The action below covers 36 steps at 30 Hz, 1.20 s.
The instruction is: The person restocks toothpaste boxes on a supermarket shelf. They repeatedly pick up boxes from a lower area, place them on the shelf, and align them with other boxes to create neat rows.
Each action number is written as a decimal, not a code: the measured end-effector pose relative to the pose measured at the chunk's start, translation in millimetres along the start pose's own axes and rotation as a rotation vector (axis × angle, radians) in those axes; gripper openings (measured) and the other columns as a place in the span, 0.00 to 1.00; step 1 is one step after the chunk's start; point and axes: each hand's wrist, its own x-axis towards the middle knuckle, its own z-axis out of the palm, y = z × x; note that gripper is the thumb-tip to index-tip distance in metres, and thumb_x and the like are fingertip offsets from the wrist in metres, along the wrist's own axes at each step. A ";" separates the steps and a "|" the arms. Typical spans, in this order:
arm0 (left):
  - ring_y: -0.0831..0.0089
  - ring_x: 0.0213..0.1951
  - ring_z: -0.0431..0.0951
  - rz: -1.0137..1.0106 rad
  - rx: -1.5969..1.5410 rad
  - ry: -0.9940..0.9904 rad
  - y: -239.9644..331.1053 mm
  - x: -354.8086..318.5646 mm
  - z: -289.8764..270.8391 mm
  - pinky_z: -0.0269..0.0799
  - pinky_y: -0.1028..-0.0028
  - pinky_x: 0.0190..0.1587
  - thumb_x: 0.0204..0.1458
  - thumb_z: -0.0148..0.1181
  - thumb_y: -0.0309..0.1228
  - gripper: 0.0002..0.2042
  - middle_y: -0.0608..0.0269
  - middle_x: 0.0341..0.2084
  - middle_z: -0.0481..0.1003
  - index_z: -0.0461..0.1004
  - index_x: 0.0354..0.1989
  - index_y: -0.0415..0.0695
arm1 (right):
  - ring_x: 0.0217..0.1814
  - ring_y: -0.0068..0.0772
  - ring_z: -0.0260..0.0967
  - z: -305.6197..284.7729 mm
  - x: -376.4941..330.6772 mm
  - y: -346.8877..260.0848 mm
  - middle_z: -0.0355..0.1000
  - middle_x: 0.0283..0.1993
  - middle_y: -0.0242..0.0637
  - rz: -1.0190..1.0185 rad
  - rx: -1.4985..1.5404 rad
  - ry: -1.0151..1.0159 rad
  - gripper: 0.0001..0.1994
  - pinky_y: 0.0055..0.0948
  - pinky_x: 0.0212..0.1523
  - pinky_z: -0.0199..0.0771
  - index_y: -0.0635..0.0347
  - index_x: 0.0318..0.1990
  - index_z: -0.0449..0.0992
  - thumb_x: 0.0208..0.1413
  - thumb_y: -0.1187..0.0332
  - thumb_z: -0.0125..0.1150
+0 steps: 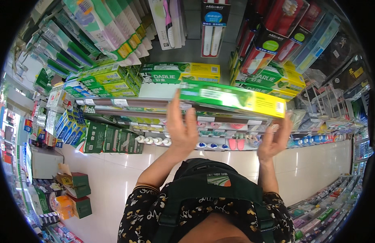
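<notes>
A long green and yellow toothpaste box point(232, 98) is held level-ish, its right end a little lower, in front of the shelf. My left hand point(181, 127) grips its green end, with the fingers at the end face and the thumb below. At the yellow end my right hand point(276, 135) has hold of the other side, some fingers hidden behind the box. Beyond it, similar toothpaste boxes point(181, 73) lie stacked on the shelf, with more stacks to the left point(110, 81) and right point(282, 79).
Packaged toothbrushes point(214, 30) hang above the shelf. White pump bottles point(158, 141) and pink items point(236, 144) line a lower shelf. Green cartons point(108, 137) stand at the left, and opened cardboard boxes point(78, 184) sit on the floor. Another product shelf point(329, 212) is at the lower right.
</notes>
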 end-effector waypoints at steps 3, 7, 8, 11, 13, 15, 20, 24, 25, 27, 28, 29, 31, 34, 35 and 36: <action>0.61 0.50 0.71 -0.033 0.064 0.148 -26.1 8.1 -36.6 0.69 0.67 0.53 0.63 0.48 0.27 0.24 0.46 0.53 0.64 0.58 0.66 0.31 | 0.48 0.44 0.62 39.2 0.7 -25.9 0.66 0.53 0.55 -0.050 0.047 -0.184 0.31 0.38 0.49 0.65 0.80 0.63 0.60 0.52 0.73 0.58; 0.64 0.49 0.70 -0.087 0.104 0.206 -48.1 24.6 -69.3 0.68 0.67 0.55 0.63 0.47 0.23 0.23 0.51 0.52 0.63 0.58 0.67 0.32 | 0.52 0.50 0.61 81.6 9.1 -44.1 0.64 0.54 0.59 -0.006 0.098 -0.295 0.34 0.43 0.54 0.63 0.81 0.64 0.57 0.50 0.73 0.60; 0.63 0.50 0.70 -0.104 0.101 0.200 -51.2 27.7 -72.6 0.68 0.67 0.55 0.63 0.48 0.23 0.23 0.50 0.52 0.63 0.57 0.67 0.32 | 0.54 0.53 0.60 88.9 10.1 -45.9 0.63 0.55 0.61 -0.008 0.110 -0.285 0.34 0.45 0.55 0.62 0.82 0.63 0.57 0.50 0.72 0.61; 0.63 0.52 0.70 -0.122 0.097 0.195 -60.3 35.3 -75.5 0.67 0.67 0.56 0.63 0.48 0.23 0.24 0.49 0.51 0.65 0.57 0.67 0.31 | 0.54 0.54 0.60 105.2 13.7 -46.2 0.63 0.55 0.62 -0.056 0.055 -0.278 0.34 0.46 0.55 0.62 0.83 0.62 0.57 0.51 0.71 0.62; 0.65 0.54 0.70 -0.088 0.103 0.184 -73.4 37.5 -68.7 0.65 0.68 0.58 0.63 0.48 0.23 0.23 0.50 0.52 0.66 0.58 0.67 0.32 | 0.54 0.57 0.60 116.3 10.1 -41.7 0.62 0.55 0.63 -0.030 -0.001 -0.322 0.36 0.48 0.57 0.61 0.84 0.63 0.55 0.52 0.69 0.63; 0.44 0.61 0.65 -0.108 0.370 0.003 -74.5 37.3 -69.1 0.58 0.57 0.64 0.60 0.51 0.24 0.28 0.34 0.62 0.59 0.52 0.68 0.28 | 0.54 0.59 0.60 127.8 3.8 -36.5 0.62 0.55 0.64 0.037 -0.084 -0.403 0.37 0.50 0.57 0.60 0.84 0.63 0.54 0.52 0.68 0.64; 0.38 0.66 0.55 0.163 0.508 0.022 -51.4 15.7 -50.5 0.49 0.49 0.67 0.57 0.53 0.23 0.30 0.32 0.66 0.53 0.52 0.67 0.28 | 0.62 0.62 0.58 114.9 -5.9 -37.6 0.58 0.62 0.66 -0.052 -0.195 -0.310 0.39 0.49 0.61 0.57 0.82 0.65 0.53 0.50 0.69 0.66; 0.42 0.65 0.58 0.462 0.163 -0.205 -29.4 -2.9 -23.3 0.51 0.52 0.67 0.55 0.56 0.25 0.30 0.35 0.66 0.55 0.57 0.66 0.29 | 0.65 0.58 0.57 80.7 -8.9 -30.6 0.58 0.65 0.61 -0.109 -0.159 -0.202 0.34 0.47 0.62 0.57 0.75 0.63 0.61 0.47 0.74 0.65; 0.42 0.66 0.58 0.422 0.033 -0.306 -24.4 -3.9 -11.7 0.51 0.52 0.67 0.55 0.56 0.25 0.30 0.34 0.66 0.54 0.56 0.66 0.29 | 0.66 0.59 0.57 71.6 -5.7 -21.1 0.57 0.66 0.61 -0.127 -0.214 -0.153 0.35 0.48 0.64 0.56 0.75 0.64 0.60 0.48 0.74 0.64; 0.42 0.66 0.57 0.338 -0.220 -0.503 -12.3 0.0 18.0 0.51 0.54 0.68 0.55 0.57 0.26 0.32 0.34 0.66 0.54 0.54 0.67 0.29 | 0.66 0.60 0.56 49.7 8.1 -1.6 0.56 0.67 0.61 -0.095 -0.350 -0.043 0.34 0.48 0.66 0.55 0.74 0.66 0.57 0.51 0.74 0.62; 0.42 0.67 0.57 0.297 -0.226 -0.494 -3.7 3.5 30.8 0.50 0.55 0.68 0.55 0.57 0.26 0.33 0.33 0.66 0.53 0.52 0.68 0.29 | 0.66 0.60 0.56 39.3 17.2 10.1 0.56 0.67 0.61 -0.070 -0.398 0.016 0.33 0.48 0.66 0.55 0.74 0.66 0.57 0.53 0.74 0.61; 0.42 0.67 0.56 0.255 -0.230 -0.483 5.7 7.7 43.6 0.50 0.56 0.68 0.56 0.58 0.27 0.34 0.33 0.67 0.53 0.51 0.68 0.29 | 0.66 0.60 0.56 28.6 26.8 22.8 0.55 0.67 0.62 -0.046 -0.442 0.073 0.32 0.47 0.67 0.55 0.73 0.67 0.56 0.55 0.74 0.60; 0.41 0.68 0.54 0.184 -0.200 -0.427 16.7 16.4 69.5 0.50 0.56 0.69 0.56 0.58 0.28 0.36 0.32 0.67 0.52 0.47 0.69 0.29 | 0.66 0.57 0.57 9.1 40.7 56.2 0.56 0.66 0.60 0.080 -0.414 0.127 0.31 0.45 0.66 0.55 0.72 0.67 0.55 0.58 0.72 0.58; 0.39 0.68 0.53 0.104 -0.121 -0.298 20.1 25.4 101.0 0.50 0.56 0.68 0.57 0.59 0.30 0.38 0.32 0.66 0.53 0.44 0.70 0.30 | 0.68 0.51 0.57 -16.0 58.6 91.4 0.56 0.66 0.56 0.267 -0.273 0.132 0.30 0.42 0.66 0.56 0.70 0.68 0.55 0.61 0.70 0.57; 0.38 0.66 0.55 0.098 -0.119 -0.290 21.1 29.8 107.6 0.51 0.54 0.68 0.56 0.59 0.29 0.38 0.30 0.65 0.53 0.44 0.69 0.28 | 0.68 0.50 0.56 -22.3 64.9 100.0 0.56 0.67 0.55 0.328 -0.209 0.121 0.29 0.41 0.66 0.57 0.69 0.68 0.55 0.62 0.69 0.56; 0.37 0.64 0.56 0.090 -0.113 -0.282 20.5 33.3 112.4 0.51 0.53 0.67 0.55 0.59 0.29 0.38 0.29 0.63 0.54 0.44 0.69 0.27 | 0.65 0.41 0.60 -25.5 70.4 106.4 0.62 0.63 0.49 0.355 -0.140 0.112 0.28 0.35 0.63 0.59 0.69 0.67 0.58 0.63 0.68 0.57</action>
